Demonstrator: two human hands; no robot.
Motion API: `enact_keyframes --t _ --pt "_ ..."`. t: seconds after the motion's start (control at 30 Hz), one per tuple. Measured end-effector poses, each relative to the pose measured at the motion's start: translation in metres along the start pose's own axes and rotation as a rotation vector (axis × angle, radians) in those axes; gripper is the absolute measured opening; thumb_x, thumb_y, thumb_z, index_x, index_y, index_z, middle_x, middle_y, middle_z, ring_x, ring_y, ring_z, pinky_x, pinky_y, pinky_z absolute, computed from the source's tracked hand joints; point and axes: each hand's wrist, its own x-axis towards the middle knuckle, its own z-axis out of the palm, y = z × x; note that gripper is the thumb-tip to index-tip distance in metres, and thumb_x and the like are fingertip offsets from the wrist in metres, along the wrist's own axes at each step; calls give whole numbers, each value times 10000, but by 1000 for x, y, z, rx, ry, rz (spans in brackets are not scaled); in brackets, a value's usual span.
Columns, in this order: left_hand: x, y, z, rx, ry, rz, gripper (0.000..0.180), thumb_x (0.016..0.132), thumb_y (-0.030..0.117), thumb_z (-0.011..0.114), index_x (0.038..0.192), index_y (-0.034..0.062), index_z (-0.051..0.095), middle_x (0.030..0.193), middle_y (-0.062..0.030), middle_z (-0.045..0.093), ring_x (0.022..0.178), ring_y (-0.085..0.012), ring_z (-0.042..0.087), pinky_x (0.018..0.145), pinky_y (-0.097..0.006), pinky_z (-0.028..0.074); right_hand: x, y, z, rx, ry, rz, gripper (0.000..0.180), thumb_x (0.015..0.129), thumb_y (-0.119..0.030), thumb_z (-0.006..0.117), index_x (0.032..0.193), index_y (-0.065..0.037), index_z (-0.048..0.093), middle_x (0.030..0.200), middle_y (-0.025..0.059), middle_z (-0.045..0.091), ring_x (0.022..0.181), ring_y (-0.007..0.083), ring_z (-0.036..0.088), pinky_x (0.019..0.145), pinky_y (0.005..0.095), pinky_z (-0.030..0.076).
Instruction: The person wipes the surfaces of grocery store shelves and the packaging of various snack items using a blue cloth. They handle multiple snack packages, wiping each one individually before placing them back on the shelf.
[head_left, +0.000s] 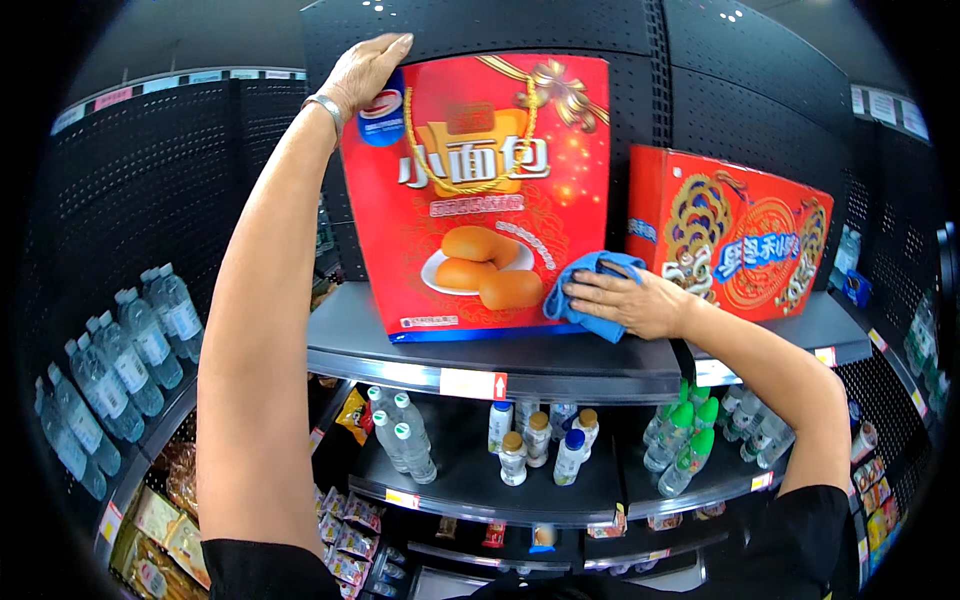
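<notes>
We see a dark perforated back wall (pixel 740 110) filling the upper frame, its outer parts sinking into the black fisheye rim, so the far ends of the shelving are hard to make out. The top shelf (pixel 500 355) crosses the centre of the frame; bare dark board shows along its front edge and in the gap between the two boxes. On it, centre frame, stands the large red box (pixel 480 190), upright, its lower right corner hidden behind cloth and hand. To its right a second red box (pixel 740 245) leans back against the wall, its lower left corner covered too. Below, bottles (pixel 530 445) stand on a lower shelf (their labels too small to tell), and more water bottles (pixel 120 360) line the left-hand shelves.

Our left hand (pixel 365 70), with a bracelet (pixel 325 105) at the wrist, lies over the large box's upper left corner, fingers flat along the top edge. Our right hand (pixel 630 300) presses a blue cloth (pixel 590 290) flat against the box's lower right, fingers spread rather than curled.
</notes>
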Motion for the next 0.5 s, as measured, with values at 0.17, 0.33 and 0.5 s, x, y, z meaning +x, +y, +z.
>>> enact_keyframes --t 0.17,0.33,0.5 --pt "-7 -13 -12 167 -168 -139 614 1002 544 407 1119 28 719 1093 -200 713 1005 -313 701 927 -376 529 30 -5 12 -36 7 -158 649 894 -221 521 1517 -120 372 1635 33 252 1501 170 247 1208 411 230" --pt "-6 -8 -3 241 -147 -141 656 1007 574 357 1103 41 729 1093 -203 711 1015 -330 696 914 -399 533 111 -10 6 35 147 -238 593 912 -209 501 1493 -121 418 1609 33 318 1493 168 267 1202 387 247" --pt "-14 2 -10 241 -126 -205 744 1004 627 295 1094 31 729 1101 -213 706 1024 -344 688 924 -406 525 218 -1 -24 -110 344 -260 562 941 -191 508 1494 -157 421 1600 23 333 1490 165 271 1211 399 221"
